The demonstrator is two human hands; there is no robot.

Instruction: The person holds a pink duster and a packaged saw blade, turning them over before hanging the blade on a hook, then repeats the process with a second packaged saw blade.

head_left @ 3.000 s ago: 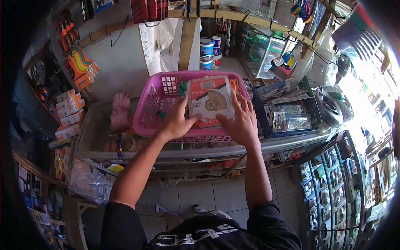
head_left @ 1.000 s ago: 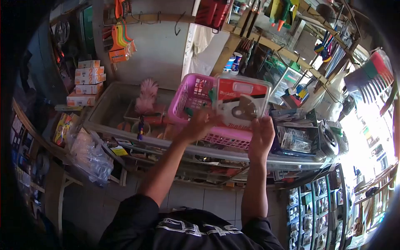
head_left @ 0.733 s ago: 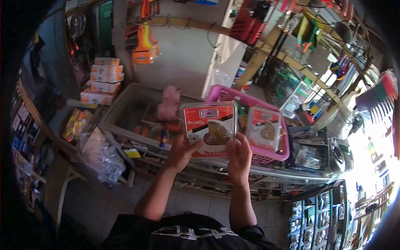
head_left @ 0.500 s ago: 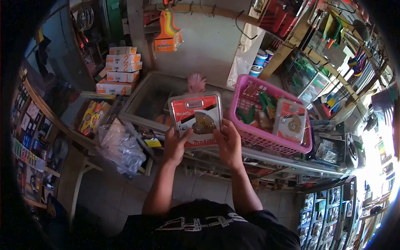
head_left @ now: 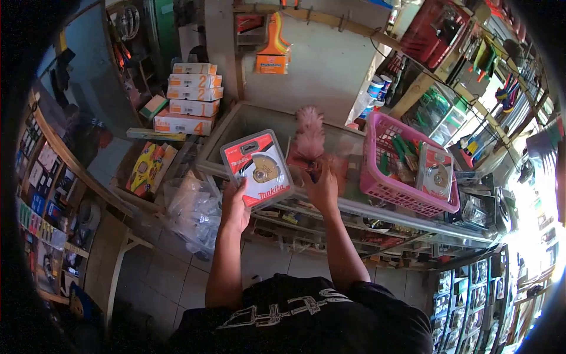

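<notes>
My left hand [head_left: 236,207] grips the lower left edge of a Makita cutting disc in a clear blister pack [head_left: 263,171]. The pack is tilted, its red and white card facing me. To its right, my right hand [head_left: 322,186] is over the glass counter, its fingers curled at the lower end of what looks like a pink feather duster [head_left: 309,127]. Whatever lies between those fingers is partly hidden and blurred. A pink plastic basket [head_left: 367,162] stands to the right on the counter, and a second packed disc [head_left: 436,171] leans inside it among green-handled items.
Stacked white and orange boxes [head_left: 194,107] stand behind on the left. Below them are a carton with colourful packs [head_left: 148,168] and a clear plastic bag [head_left: 197,215]. A brush pack [head_left: 273,50] hangs on the wall. Shelves of small goods [head_left: 469,295] line the right.
My right hand has let go of the disc pack and moved to the lower end of the pink duster. The pack is now held by my left hand alone and tilts. The view has shifted.
</notes>
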